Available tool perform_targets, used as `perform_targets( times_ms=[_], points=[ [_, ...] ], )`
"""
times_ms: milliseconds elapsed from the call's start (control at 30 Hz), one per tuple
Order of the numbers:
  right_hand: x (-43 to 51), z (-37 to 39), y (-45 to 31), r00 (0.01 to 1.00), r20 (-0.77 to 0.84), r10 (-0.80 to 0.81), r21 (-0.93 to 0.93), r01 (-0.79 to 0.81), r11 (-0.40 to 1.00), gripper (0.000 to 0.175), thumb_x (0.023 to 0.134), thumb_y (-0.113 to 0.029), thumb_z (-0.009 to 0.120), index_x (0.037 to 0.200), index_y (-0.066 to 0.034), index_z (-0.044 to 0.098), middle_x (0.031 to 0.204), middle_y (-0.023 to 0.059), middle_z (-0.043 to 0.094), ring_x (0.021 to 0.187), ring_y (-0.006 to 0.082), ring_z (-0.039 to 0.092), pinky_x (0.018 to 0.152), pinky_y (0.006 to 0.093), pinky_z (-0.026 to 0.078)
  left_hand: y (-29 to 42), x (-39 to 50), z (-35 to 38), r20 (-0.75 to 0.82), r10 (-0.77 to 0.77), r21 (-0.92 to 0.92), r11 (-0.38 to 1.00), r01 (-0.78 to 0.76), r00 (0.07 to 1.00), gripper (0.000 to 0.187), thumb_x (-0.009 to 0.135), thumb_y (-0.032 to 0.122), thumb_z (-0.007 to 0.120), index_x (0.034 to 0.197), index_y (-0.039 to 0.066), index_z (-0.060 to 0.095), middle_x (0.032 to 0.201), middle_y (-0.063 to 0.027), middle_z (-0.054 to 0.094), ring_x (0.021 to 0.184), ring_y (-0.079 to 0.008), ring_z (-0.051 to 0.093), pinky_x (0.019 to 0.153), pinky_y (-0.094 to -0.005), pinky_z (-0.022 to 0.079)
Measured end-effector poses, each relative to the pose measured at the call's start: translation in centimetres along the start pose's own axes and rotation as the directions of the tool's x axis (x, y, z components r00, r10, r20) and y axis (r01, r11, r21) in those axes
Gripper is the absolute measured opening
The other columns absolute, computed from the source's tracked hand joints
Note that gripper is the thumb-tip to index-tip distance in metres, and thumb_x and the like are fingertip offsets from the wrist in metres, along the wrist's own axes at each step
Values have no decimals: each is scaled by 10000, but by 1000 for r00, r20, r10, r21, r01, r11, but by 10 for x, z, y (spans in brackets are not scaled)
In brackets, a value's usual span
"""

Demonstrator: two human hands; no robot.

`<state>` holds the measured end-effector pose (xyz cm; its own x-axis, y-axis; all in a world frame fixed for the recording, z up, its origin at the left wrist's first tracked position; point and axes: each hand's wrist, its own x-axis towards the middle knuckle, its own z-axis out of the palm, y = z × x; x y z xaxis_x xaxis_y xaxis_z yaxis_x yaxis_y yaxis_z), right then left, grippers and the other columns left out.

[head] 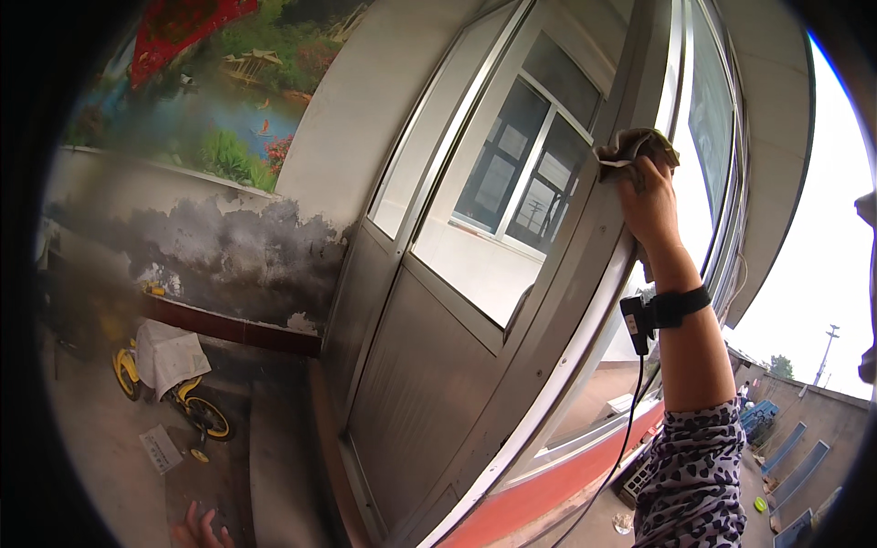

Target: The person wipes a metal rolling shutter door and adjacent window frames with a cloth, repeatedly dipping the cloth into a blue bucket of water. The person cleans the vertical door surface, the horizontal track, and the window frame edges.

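Observation:
My right hand [651, 202] is raised, its fingers closed around a crumpled brownish cloth [637, 154]. The cloth presses on the metal frame post [606, 226] beside a glazed, metal-framed door [438, 335]. A black strap with a small device [637, 325] sits on the right wrist, and a cable [620, 445] hangs from it. At the lower left edge, only the fingers of my left hand [199, 529] show, spread apart with nothing visible in them. The rest of that hand is cut off by the picture's edge.
A small yellow bicycle [185, 404] with a sheet draped over it stands at left, near a printed sheet [161, 449] on the floor. Behind it rises a stained wall [240, 240] with a landscape mural [240, 103]. Windows [712, 130] continue on the right, above a yard with blue panels [798, 472].

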<state>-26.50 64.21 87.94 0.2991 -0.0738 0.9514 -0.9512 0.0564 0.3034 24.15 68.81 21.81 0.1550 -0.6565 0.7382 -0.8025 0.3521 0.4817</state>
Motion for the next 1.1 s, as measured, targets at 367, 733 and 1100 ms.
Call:
perform_targets(
  times_ms=[367,733,1100],
  points=[
    [-102,-28,-81,853,378,-359,-193,452,871,331,713,-135,604,1013,-25,692,1168,163,597,1290,329,434,1171,473,214,-18,39,-27,97,-147,-20,989,150,984,388,918,168,565,1273,21,511,1369,-280,409,1296,-442,368,1081,-513,307],
    [80,23,-45,826,560,68,-720,444,533,282,790,-199,566,994,-117,742,1164,69,678,1242,246,507,1108,417,274,-52,38,5,25,-6,4,1000,6,1000,358,930,165,565,1257,23,531,1331,-281,447,1254,-461,408,1050,-538,338],
    [-150,14,-101,708,496,-503,-176,649,740,99,749,-139,596,754,-59,655,923,123,687,987,281,631,893,350,467,-16,41,16,56,-66,-52,996,69,996,370,912,145,593,1254,14,535,1342,-279,442,1265,-447,400,1055,-532,333]
  ],
)
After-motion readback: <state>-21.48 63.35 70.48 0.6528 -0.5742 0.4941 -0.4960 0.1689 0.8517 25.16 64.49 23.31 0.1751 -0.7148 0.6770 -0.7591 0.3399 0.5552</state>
